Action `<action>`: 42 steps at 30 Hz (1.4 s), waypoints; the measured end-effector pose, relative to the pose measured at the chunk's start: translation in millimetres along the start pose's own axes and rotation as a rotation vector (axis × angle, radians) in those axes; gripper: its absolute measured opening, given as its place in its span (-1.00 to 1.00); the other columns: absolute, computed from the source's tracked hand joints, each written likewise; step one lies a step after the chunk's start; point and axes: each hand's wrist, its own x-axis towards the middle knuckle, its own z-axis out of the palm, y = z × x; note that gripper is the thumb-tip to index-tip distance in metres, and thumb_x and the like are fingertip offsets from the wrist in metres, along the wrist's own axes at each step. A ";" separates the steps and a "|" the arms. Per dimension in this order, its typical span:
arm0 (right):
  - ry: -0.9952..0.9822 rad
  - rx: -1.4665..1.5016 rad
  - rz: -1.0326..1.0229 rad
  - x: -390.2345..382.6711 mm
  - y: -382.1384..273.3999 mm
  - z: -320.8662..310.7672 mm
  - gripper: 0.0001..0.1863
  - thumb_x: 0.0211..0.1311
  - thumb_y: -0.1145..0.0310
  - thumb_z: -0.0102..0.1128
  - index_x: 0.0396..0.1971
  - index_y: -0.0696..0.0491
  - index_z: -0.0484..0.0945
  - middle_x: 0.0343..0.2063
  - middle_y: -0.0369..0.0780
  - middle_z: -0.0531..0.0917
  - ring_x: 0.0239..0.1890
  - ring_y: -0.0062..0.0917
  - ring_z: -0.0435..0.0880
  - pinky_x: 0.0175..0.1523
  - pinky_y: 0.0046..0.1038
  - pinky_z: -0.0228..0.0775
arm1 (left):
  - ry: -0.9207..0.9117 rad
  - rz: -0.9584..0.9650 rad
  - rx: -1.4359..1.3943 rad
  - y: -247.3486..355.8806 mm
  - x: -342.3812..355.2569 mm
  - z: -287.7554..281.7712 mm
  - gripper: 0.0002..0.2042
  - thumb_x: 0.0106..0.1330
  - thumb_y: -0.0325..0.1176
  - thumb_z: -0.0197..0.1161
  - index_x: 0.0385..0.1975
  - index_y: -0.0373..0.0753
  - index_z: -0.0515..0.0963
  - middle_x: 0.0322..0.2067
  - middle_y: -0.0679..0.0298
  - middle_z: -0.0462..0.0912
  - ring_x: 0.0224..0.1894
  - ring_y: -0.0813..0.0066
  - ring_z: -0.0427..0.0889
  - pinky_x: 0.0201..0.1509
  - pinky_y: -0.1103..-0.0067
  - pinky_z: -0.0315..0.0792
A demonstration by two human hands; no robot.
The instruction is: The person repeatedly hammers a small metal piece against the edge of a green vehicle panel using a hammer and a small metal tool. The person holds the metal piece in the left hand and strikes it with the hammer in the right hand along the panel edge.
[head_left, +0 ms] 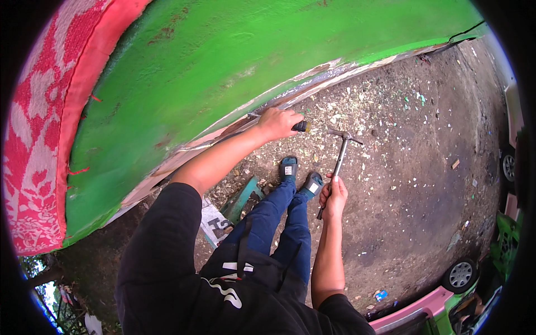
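Note:
My left hand (276, 124) is closed on a tool with a dark and yellow handle (301, 127), like a chisel, its metal end at the flaking lower edge (335, 75) of a large green painted panel (234, 44). My right hand (334, 195) grips the shaft of a metal hammer (340, 156), whose head is raised a short way to the right of the left hand's tool, apart from it. Paint chips (335, 117) lie scattered on the ground below.
A pink patterned cloth (39, 111) covers the left. Below me are my sandalled feet (288, 167) beside a green piece (237, 204) and a white printed board (211, 219). Pink and green vehicle parts (407, 318) with wheels (459, 275) lie along the right and lower right.

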 end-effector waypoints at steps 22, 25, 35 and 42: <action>-0.010 -0.082 0.019 8.7 11.3 10.1 -0.72 0.48 0.17 -0.04 -0.24 0.07 0.53 -0.76 -0.45 0.26 -0.79 -0.79 0.13 -0.73 -0.65 -0.07 | -0.012 0.026 0.027 2.3 -5.1 3.7 -0.63 -0.04 -0.14 0.44 -0.21 -0.03 0.55 -0.47 0.31 0.60 -0.41 0.24 0.68 -0.38 0.36 0.57; 0.036 0.008 -0.013 7.0 4.4 -1.4 -0.70 0.48 0.13 -0.05 -0.25 0.06 0.51 -0.77 -0.43 0.23 -0.80 -0.74 0.12 -0.72 -0.63 -0.06 | -0.010 0.025 0.014 2.2 -8.6 4.9 -0.61 -0.05 -0.14 0.45 -0.20 -0.02 0.55 -0.47 0.33 0.60 -0.39 0.26 0.68 -0.35 0.36 0.57; 0.011 -0.022 -0.008 -1.2 13.7 -3.0 -0.72 0.47 0.16 -0.01 -0.26 0.07 0.53 -0.77 -0.44 0.26 -0.80 -0.77 0.15 -0.73 -0.65 -0.05 | -0.012 0.050 0.015 0.2 -7.9 3.8 -0.60 -0.06 -0.14 0.46 -0.19 -0.01 0.56 -0.46 0.34 0.60 -0.39 0.26 0.68 -0.33 0.37 0.57; -0.013 -0.105 -0.013 3.9 39.6 3.6 -0.70 0.48 0.16 -0.04 -0.25 0.08 0.53 -0.76 -0.45 0.23 -0.79 -0.78 0.12 -0.73 -0.65 -0.09 | -0.064 0.055 0.044 -0.9 -7.9 6.2 -0.63 -0.04 -0.14 0.45 -0.21 -0.01 0.56 -0.46 0.33 0.61 -0.43 0.24 0.68 -0.38 0.35 0.56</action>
